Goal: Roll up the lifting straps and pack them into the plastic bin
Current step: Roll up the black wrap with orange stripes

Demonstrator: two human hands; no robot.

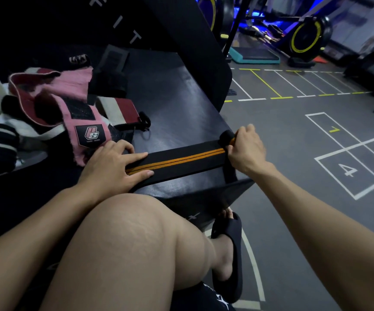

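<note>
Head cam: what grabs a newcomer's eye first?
The black strap with orange stripes laid flat across the dark padded bench, mid-frame. The left hand presses its near end flat, while the right hand grips the small rolled end at the bench's right edge. Next is the pink wrap with a logo patch in the strap pile at left.

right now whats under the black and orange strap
The black and orange strap lies flat on the dark padded surface, with the left hand pressing one end. The surface directly beneath is covered.
</note>
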